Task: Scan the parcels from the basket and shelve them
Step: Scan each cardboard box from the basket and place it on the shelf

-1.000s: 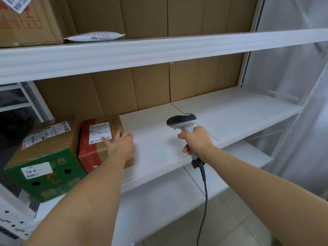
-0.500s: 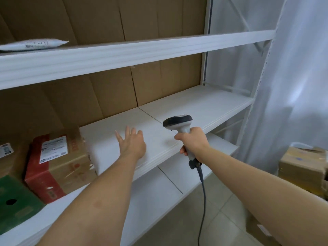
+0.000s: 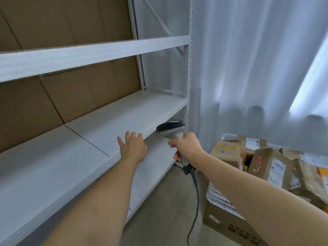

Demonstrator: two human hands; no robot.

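My right hand (image 3: pixel 186 145) grips the handle of a grey and black barcode scanner (image 3: pixel 171 129), whose cable hangs down toward the floor. My left hand (image 3: pixel 132 147) is empty, fingers spread, hovering over the front edge of the white middle shelf (image 3: pixel 53 166). At the lower right a white basket (image 3: pixel 220 196) holds several brown cardboard parcels (image 3: pixel 269 162) with white labels. The parcels shelved earlier are out of view to the left.
A white upper shelf (image 3: pixel 88 54) runs above, backed by brown cardboard panels. The rack's white upright post (image 3: pixel 190 68) stands beside a pale curtain (image 3: pixel 257 68). A cardboard box (image 3: pixel 229 226) sits under the basket on the tiled floor. A lower shelf lies beneath.
My view has swung right: the shelved boxes left the frame and the basket of parcels came in. My left hand let go of the red-brown box and came away empty.
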